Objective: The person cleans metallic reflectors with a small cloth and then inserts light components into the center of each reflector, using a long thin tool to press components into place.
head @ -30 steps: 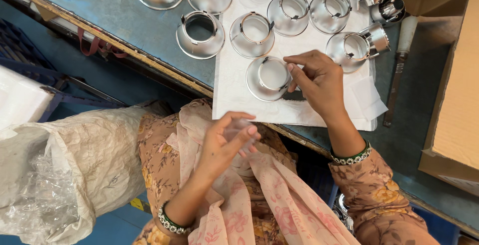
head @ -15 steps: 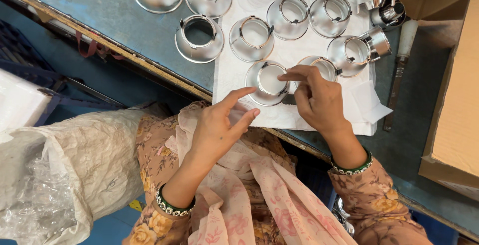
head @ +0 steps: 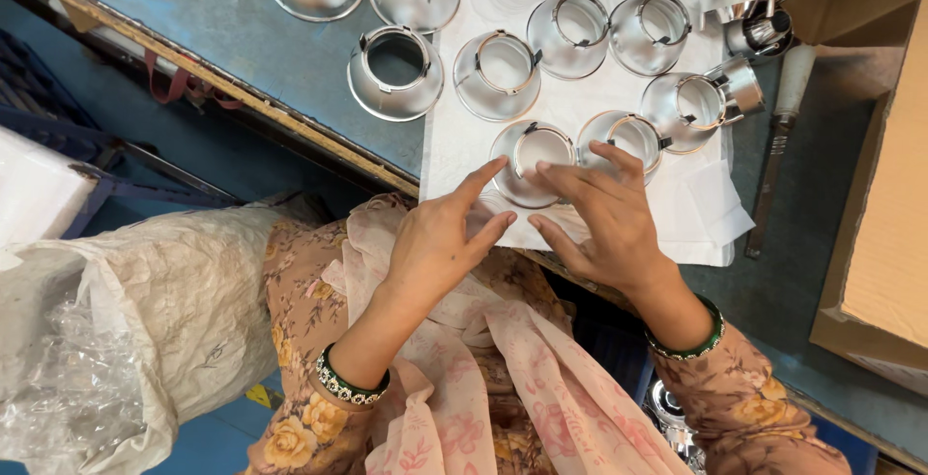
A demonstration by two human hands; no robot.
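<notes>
Since half a second ago, both hands have come together at one metal cup (head: 530,161) on the white sheet (head: 696,214). From the left: the left hand (head: 440,243), fingers spread, touches its near rim, seemingly to steady it. The right hand (head: 599,219), fingers open and curved, rests against its other side, touching the neighbouring cup (head: 626,139). More cups (head: 396,71) stand spaced behind on the blue table (head: 193,21).

My left hand (head: 440,243) has come up from my lap to the near silver reflector cup (head: 530,161) on the white sheet (head: 464,137), fingertips at its rim, while my right hand (head: 599,224) has slid closer beside it.
</notes>
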